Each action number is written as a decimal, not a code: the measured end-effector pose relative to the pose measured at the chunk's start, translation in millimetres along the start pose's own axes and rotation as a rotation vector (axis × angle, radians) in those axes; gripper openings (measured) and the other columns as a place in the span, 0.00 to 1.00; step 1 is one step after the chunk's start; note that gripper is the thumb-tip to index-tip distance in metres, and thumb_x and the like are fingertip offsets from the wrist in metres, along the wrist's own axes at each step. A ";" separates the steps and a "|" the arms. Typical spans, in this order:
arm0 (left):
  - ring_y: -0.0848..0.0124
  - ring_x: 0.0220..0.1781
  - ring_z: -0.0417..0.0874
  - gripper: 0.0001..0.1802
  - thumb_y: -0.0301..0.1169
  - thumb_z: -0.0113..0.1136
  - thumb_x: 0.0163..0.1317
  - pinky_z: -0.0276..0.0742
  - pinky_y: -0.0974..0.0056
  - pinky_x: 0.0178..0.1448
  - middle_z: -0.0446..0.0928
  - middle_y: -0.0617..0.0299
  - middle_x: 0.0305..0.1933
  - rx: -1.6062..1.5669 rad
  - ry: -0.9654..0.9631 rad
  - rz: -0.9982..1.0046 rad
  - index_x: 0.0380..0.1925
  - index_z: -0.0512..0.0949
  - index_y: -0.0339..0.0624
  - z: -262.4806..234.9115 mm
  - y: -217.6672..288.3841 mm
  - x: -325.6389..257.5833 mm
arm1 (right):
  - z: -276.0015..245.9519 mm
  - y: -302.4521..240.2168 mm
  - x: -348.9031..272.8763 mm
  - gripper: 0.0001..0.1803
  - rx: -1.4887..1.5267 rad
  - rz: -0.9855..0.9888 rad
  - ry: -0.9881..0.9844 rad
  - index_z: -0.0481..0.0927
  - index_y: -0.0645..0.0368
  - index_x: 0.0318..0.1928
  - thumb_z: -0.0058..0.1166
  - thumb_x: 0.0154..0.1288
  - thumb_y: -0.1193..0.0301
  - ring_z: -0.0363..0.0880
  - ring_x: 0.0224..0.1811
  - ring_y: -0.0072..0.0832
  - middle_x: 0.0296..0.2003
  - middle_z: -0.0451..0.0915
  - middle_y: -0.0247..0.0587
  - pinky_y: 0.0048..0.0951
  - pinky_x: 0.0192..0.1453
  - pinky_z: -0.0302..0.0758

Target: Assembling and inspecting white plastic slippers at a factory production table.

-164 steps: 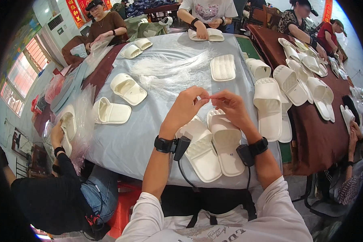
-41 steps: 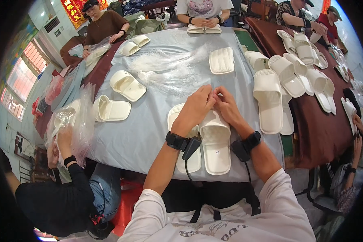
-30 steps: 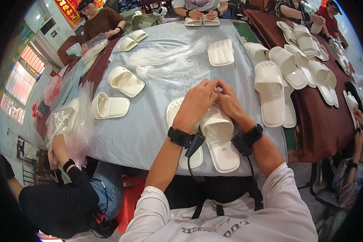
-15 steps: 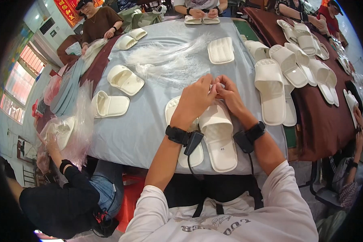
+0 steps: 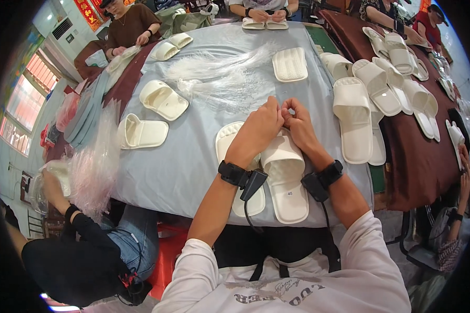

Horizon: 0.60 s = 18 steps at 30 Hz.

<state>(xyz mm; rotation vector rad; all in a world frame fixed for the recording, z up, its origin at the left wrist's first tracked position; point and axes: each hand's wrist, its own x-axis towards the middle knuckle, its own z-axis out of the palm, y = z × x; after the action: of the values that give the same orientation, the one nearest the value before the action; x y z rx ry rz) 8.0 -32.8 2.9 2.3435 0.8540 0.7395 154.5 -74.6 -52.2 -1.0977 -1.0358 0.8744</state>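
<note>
My left hand (image 5: 262,128) and my right hand (image 5: 299,122) meet at the fingertips above the toe end of a white open-toe slipper (image 5: 287,182). Both are pinched closed. Whatever lies between the fingers is too small and too hidden to name. The slipper lies sole down with its heel toward me at the table's near edge. Its partner, another white slipper (image 5: 226,140), lies close on its left, partly covered by my left hand and forearm. Each of my wrists wears a black band with a small box and a cable.
Beyond my hands a heap of clear thin strands (image 5: 219,73) spreads over the grey cloth (image 5: 177,167). Loose slippers (image 5: 164,100) lie to the left, one sole up (image 5: 290,65) ahead, and several (image 5: 352,120) on the right. Co-workers handle slippers around the table; clear bags (image 5: 96,156) hang at left.
My hands stay at the slipper's toe with fingertips together, shifting only slightly. At the left, a co-worker's hand and the bagged slipper have moved further left.
</note>
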 end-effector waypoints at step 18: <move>0.31 0.41 0.80 0.16 0.36 0.52 0.72 0.75 0.39 0.44 0.78 0.29 0.39 0.008 -0.059 0.012 0.42 0.63 0.32 -2.6 -1.9 -4.5 | 1.9 -7.9 -6.4 0.04 -0.162 0.044 -0.024 0.72 0.59 0.42 0.45 0.78 0.75 0.73 0.35 0.19 0.36 0.75 0.33 0.24 0.41 0.75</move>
<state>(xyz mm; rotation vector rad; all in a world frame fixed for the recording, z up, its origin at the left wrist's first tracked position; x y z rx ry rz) 2.7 -33.9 2.1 2.3671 0.8200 0.6700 151.3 -82.0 -45.7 -1.2526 -1.1207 0.8518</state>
